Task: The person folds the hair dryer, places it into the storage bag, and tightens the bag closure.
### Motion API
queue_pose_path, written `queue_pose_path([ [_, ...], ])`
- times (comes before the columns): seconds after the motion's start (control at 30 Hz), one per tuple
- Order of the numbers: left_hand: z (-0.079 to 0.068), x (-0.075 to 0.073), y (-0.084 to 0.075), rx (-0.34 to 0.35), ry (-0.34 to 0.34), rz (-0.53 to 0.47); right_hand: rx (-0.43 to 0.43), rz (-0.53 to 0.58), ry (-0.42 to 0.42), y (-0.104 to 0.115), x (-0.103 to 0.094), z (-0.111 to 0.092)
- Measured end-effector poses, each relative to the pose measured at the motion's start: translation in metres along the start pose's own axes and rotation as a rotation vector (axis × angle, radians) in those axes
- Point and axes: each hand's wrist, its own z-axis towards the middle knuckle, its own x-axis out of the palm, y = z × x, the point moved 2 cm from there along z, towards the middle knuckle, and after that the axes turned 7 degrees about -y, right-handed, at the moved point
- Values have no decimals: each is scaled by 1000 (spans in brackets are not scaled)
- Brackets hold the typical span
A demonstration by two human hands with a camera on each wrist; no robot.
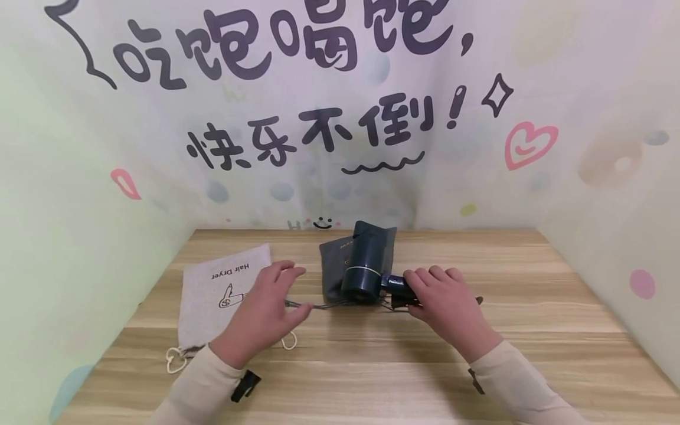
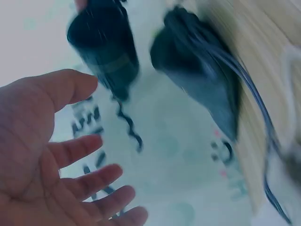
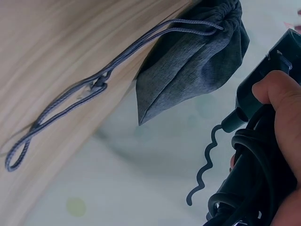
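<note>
My right hand (image 1: 446,301) grips a dark hair dryer (image 1: 366,260) by its handle, which points right. In the right wrist view the dryer's black cord (image 3: 251,176) lies bundled in loops against the handle, under my fingers. Behind the barrel, partly hidden by it, is a dark grey drawstring bag (image 1: 333,268), its mouth gathered and its cords trailing to both sides. My left hand (image 1: 260,313) holds nothing; its fingers are spread, left of the dryer and over the edge of a pale cloth bag (image 1: 199,307). The left wrist view shows the dryer barrel (image 2: 106,47) beyond my thumb.
The pale bag lies flat on the wooden table (image 1: 345,378), printed "Hair Dryer" with a dryer drawing, its white drawstring loop (image 1: 176,360) at the near corner. A printed cloth backdrop (image 1: 319,195) rises behind the table and along both sides.
</note>
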Motion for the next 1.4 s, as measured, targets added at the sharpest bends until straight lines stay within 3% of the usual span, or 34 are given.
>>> queue_pose_path([
  [0.23,13,13,-30,20,35,15,-10,6,-7,7,0,6],
  [0.43,18,22,-46,67,-6,3,-18,12,-16,13,1,7],
  [0.6,18,31,-55,108,-48,50,-19,13,-26,19,2,10],
  [0.83,20,45,-63,321,-229,257,-31,5,-18,26,1,15],
  [0.97,17,54,-63,401,-284,342,-36,10,-21,29,-1,16],
  [1.2,16,61,-64,432,-309,359,-45,16,-35,31,-2,16],
  [1.4,18,60,-64,451,-286,377,-50,-2,-39,29,-4,15],
])
